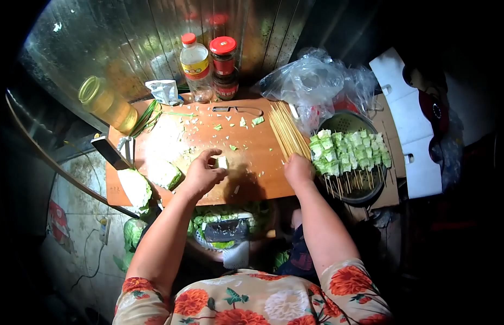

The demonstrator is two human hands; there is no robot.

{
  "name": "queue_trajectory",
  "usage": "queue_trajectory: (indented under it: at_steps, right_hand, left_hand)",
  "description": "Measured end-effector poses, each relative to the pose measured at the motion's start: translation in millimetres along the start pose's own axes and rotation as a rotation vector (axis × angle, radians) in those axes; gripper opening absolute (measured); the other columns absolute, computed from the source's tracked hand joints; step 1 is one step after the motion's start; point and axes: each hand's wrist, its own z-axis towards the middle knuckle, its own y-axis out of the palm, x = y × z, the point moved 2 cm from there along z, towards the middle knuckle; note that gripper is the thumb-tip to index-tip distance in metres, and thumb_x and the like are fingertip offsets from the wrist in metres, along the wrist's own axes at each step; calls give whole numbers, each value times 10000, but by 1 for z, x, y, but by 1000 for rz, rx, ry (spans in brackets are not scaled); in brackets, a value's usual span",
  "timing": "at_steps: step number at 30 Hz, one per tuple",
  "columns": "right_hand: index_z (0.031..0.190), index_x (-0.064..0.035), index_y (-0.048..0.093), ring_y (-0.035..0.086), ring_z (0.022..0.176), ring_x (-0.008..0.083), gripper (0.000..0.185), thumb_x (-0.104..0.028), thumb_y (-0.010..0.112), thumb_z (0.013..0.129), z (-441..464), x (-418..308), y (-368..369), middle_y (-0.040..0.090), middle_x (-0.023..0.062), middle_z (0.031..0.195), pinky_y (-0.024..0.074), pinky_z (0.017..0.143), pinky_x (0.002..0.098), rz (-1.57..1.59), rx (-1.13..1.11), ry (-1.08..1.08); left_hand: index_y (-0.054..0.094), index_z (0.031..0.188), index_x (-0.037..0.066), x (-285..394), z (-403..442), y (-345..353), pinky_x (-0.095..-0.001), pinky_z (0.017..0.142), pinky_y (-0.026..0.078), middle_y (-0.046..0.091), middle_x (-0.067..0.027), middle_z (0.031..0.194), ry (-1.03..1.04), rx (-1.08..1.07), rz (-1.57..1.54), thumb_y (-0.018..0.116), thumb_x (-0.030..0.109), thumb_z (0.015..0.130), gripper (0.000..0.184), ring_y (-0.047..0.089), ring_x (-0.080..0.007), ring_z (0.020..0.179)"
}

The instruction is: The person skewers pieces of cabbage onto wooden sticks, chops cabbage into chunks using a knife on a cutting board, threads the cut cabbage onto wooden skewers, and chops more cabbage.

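My left hand (204,172) is over the wooden board, its thumb and fingers curled round a small pale cabbage piece (222,162). My right hand (299,171) is closed at the lower end of a bundle of bamboo skewers (288,130) on the board's right side; how many skewers it grips is hidden. Just right of it, finished cabbage skewers (349,151) lie in a row across a dark round bowl (365,194). Left of my left hand sit a cut cabbage chunk (165,174) and a larger cabbage wedge (135,188).
Cabbage scraps litter the board (203,141). Along its back stand a red-capped plastic bottle (196,65), stacked red-lidded jars (223,65) and a plastic bag (306,81). A glass jar of yellow liquid (108,105) leans at left. Below the board is a basin of cabbage leaves (200,222).
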Motion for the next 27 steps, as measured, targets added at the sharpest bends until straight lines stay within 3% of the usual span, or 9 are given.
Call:
queue_trajectory:
  at_steps: [2, 11, 13, 14, 16, 18, 21, 22, 27]
  right_hand:
    - [849, -61, 672, 658, 838, 348, 194, -244, 659, 786, 4, 2, 4, 680, 160, 846, 529, 743, 428, -26, 4, 19]
    - [860, -30, 677, 664, 841, 362, 271, -285, 644, 775, 5, 2, 2, 674, 208, 867, 531, 748, 443, -134, -50, 64]
    - [855, -25, 686, 662, 833, 370, 361, -377, 645, 790, 1, 2, -1, 672, 214, 857, 529, 741, 453, -143, -82, 46]
    - [864, -47, 692, 657, 903, 368, 385, -418, 598, 823, 1, -2, -5, 675, 210, 919, 528, 779, 438, -167, -151, 88]
    - [814, -42, 693, 660, 853, 387, 312, -331, 580, 780, 3, -13, -13, 674, 220, 866, 535, 755, 435, -141, -114, 7]
    - [685, -14, 604, 633, 682, 365, 204, -214, 581, 718, -11, -36, -34, 629, 213, 698, 508, 641, 448, 156, 44, -289]
    - [704, -23, 530, 564, 471, 161, 61, -48, 541, 759, -54, -84, -68, 573, 90, 575, 459, 467, 303, 773, -248, -295]
    - [736, -28, 524, 536, 438, 104, 52, -18, 510, 785, -80, -107, -90, 560, 41, 565, 428, 424, 252, 786, -238, -429]
    - [722, -43, 518, 456, 428, 101, 25, -31, 521, 744, -111, -113, -69, 509, 38, 519, 363, 441, 249, 861, -335, -528]
  left_hand:
    - [503, 1162, -21, 4, -5, -3, -270, 641, 509, 611, -101, 925, -9, -70, -359, 616, -41, 801, 379, 616, -172, 726]
    - [501, 1160, 3, 22, -34, -17, -309, 702, 544, 598, -80, 959, -18, 2, -775, 641, -33, 789, 398, 643, -198, 824]
    - [437, 1237, -47, 24, -36, -22, -280, 673, 534, 588, -97, 950, -50, 93, -853, 630, -65, 775, 501, 628, -177, 784]
    - [462, 1187, -50, 15, -28, -23, -255, 608, 504, 591, -87, 869, -24, 62, -908, 609, -83, 768, 446, 582, -142, 668]
    - [521, 1007, -14, 23, -31, -29, -212, 526, 433, 560, -40, 738, 30, 50, -997, 569, -80, 777, 244, 476, -78, 547]
    - [563, 905, 15, 17, -26, -34, -246, 596, 477, 550, -35, 724, 107, -14, -1024, 595, 11, 795, 114, 495, -94, 578]
    - [537, 1007, -9, 18, -23, -41, -280, 667, 525, 529, -24, 695, 162, 31, -1048, 585, 3, 799, 214, 549, -121, 609]
    - [534, 1026, -10, 26, -26, -43, -276, 672, 525, 544, -31, 717, 140, 101, -1060, 585, 1, 799, 232, 550, -119, 614]
    - [531, 1080, -1, 28, -27, -57, -283, 703, 540, 602, -51, 832, 166, 129, -1120, 587, 11, 815, 271, 582, -120, 676]
